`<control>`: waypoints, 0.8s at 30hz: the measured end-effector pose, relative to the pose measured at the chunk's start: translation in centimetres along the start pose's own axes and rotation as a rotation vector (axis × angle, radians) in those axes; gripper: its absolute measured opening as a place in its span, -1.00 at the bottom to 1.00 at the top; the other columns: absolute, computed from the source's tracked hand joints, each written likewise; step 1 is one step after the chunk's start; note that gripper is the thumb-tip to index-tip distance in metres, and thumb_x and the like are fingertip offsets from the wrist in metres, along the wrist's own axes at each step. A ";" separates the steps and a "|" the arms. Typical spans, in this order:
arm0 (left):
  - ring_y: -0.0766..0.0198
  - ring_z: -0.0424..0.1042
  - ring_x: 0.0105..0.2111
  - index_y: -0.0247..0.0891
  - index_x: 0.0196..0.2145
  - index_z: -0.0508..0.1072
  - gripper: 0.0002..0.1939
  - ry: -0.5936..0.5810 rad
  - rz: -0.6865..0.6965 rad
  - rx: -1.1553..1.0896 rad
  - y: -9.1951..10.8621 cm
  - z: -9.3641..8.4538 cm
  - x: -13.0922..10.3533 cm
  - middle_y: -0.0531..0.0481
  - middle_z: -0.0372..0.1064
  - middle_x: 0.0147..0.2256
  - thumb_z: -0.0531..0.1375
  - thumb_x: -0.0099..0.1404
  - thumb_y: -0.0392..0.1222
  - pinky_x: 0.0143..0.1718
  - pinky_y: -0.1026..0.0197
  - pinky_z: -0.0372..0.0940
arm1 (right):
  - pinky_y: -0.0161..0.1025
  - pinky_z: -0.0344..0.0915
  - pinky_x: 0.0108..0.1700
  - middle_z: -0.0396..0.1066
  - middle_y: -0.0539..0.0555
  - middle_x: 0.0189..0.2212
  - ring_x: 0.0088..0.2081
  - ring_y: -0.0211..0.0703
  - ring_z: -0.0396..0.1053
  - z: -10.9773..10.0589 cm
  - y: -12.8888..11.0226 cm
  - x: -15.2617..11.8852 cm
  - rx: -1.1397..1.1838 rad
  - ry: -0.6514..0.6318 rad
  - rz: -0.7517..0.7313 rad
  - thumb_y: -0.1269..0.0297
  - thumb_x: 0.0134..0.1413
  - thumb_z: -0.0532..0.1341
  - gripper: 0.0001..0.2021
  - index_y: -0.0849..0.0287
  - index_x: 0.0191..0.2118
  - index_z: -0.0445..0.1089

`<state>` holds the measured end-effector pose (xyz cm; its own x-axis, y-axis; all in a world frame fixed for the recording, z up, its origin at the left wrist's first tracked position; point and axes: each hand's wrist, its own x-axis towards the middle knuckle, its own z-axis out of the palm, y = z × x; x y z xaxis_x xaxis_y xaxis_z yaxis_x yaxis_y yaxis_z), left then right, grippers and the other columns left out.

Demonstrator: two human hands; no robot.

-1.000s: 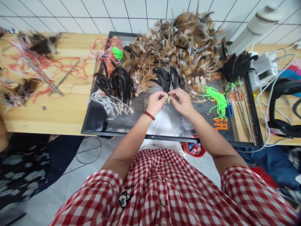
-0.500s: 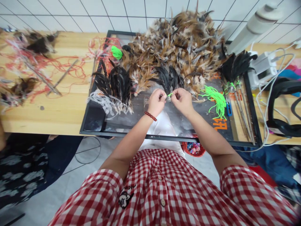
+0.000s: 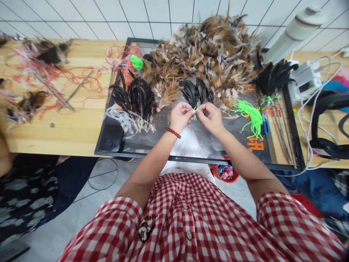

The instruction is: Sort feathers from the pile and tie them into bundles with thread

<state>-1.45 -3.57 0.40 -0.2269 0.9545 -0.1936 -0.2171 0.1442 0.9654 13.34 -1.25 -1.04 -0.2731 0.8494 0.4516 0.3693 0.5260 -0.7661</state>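
My left hand and my right hand meet over the front of a black-framed board, both closed in a pinch. Between them is a short green cord, its ends held by the fingertips of each hand. It lies around the pale stems of a black feather bunch, whose plumes point away from me. Fingers hide part of the cord, so I cannot tell whether it is knotted. To the right lies a bundle of green cords.
A heap of brown feathers fills the back. More black feathers and clear strips lie left; feather-topped sticks lie right, near a white cylinder, cables and a black headset. Another person's clothing shows at left.
My hands have drawn slightly closer together, and less of the green cord shows between them. The view has shifted a little; the feathers lie as before.
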 end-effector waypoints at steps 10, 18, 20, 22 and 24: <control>0.47 0.32 -0.67 -0.34 -0.50 0.51 -0.87 -0.072 -0.049 0.054 0.0 -0.3 -0.4 0.12 0.39 -0.65 0.41 0.03 -0.41 -0.59 0.37 0.24 | -0.12 0.32 -0.17 0.45 0.06 -0.39 -0.29 -0.12 0.40 -0.3 1.0 0.3 0.014 -0.060 -0.118 -0.03 0.30 0.16 -0.67 0.10 -0.36 0.41; 0.45 0.42 -0.61 -0.32 -0.50 0.47 -0.83 -0.098 -0.023 0.013 -0.5 -0.4 -0.2 0.11 0.41 -0.62 0.41 0.07 -0.37 -0.56 0.40 0.29 | -0.12 0.35 -0.15 0.46 0.09 -0.31 -0.27 -0.12 0.40 -0.3 1.0 0.2 0.027 -0.086 -0.059 -0.11 0.27 0.16 -0.64 0.10 -0.23 0.45; 0.45 0.42 -0.61 -0.31 -0.49 0.44 -0.82 -0.122 -0.001 0.022 -0.5 -0.5 -0.1 0.12 0.40 -0.62 0.40 0.09 -0.37 -0.57 0.42 0.28 | -0.11 0.34 -0.13 0.45 0.09 -0.34 -0.26 -0.11 0.41 -0.3 0.9 0.3 -0.002 -0.119 -0.069 -0.10 0.30 0.13 -0.63 0.10 -0.30 0.42; 0.46 0.41 -0.61 -0.30 -0.48 0.41 -0.81 -0.129 0.008 0.031 -0.6 -0.6 0.0 0.13 0.40 -0.62 0.37 0.11 -0.39 -0.58 0.42 0.27 | -0.11 0.32 -0.14 0.42 0.09 -0.37 -0.26 -0.10 0.39 -0.3 0.8 0.3 -0.044 -0.126 -0.062 -0.09 0.32 0.10 -0.62 0.10 -0.36 0.37; 0.46 0.39 -0.63 -0.29 -0.48 0.38 -0.81 -0.120 0.016 0.040 -0.6 -0.6 0.1 0.14 0.38 -0.63 0.35 0.12 -0.41 -0.59 0.42 0.27 | -0.11 0.31 -0.15 0.40 0.09 -0.37 -0.26 -0.10 0.37 -0.3 0.8 0.3 -0.069 -0.117 -0.055 -0.07 0.33 0.08 -0.63 0.10 -0.37 0.33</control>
<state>-1.94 -3.70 -0.34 -0.1143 0.9808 -0.1578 -0.1756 0.1364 0.9750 13.86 -0.57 -1.38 -0.3950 0.8107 0.4320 0.4104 0.5765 -0.7066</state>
